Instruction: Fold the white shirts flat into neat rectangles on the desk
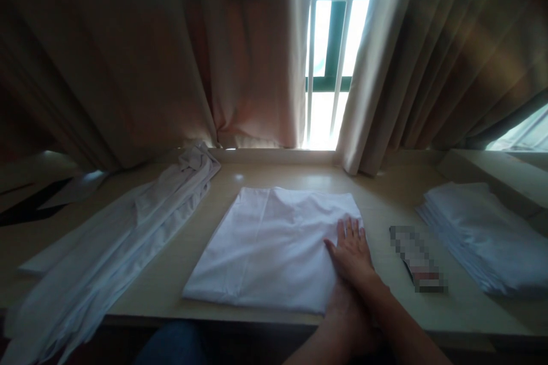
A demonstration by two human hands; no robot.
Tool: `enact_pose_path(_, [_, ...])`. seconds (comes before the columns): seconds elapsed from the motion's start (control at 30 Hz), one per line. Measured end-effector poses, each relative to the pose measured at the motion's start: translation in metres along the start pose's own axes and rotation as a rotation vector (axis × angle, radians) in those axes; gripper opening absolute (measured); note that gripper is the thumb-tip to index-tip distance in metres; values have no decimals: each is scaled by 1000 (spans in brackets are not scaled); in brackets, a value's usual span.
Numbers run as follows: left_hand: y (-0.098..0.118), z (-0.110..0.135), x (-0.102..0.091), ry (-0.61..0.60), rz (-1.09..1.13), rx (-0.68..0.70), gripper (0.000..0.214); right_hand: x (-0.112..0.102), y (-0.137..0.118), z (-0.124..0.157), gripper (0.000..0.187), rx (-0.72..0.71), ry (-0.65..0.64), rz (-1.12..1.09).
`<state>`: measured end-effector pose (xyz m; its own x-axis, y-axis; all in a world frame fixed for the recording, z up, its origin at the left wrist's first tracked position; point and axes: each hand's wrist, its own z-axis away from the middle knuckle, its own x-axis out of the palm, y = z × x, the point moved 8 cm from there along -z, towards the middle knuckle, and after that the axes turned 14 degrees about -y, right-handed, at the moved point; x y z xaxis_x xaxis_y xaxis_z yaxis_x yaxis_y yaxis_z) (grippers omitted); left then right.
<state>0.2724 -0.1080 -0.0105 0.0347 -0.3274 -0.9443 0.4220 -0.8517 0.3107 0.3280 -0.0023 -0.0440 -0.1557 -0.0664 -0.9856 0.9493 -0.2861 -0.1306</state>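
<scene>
A folded white cloth garment [278,245] lies flat on the table in front of me. My right hand [351,248] rests palm down on its right side, fingers stretched out and thumb apart. Crossing beneath my right wrist is my left hand [349,302], near the cloth's lower right corner. Its fingers are hidden, so their shape cannot be made out.
Long loose white garments [111,234] lie to the left, hanging over the front edge of the table [158,296]. On the right are a stack of folded white cloth [488,234] and a pixelated flat object [417,259]. Curtains [265,57] and a window stand behind.
</scene>
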Motion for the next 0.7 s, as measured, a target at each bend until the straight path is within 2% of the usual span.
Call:
enact_pose_path(0.07, [2,-2,1,11,-53,26,65,-4,-11,-7,78,-47,32,18])
enact_pose_path(0.13, [5,-3,2,15,-104,63,63,0,-12,-15,81,-24,-2,-1])
enact_pose_path(0.27, [8,0,-6,27,-169,91,66,12,8,-33,88,129,-51,-57])
enact_pose_path(0.43, [10,3,-21,52,-205,56,77,13,28,-59,95,169,-38,-92])
enact_pose_path(0.7, [2,3,-7,24,-97,66,88,16,50,-100,100,202,-64,-114])
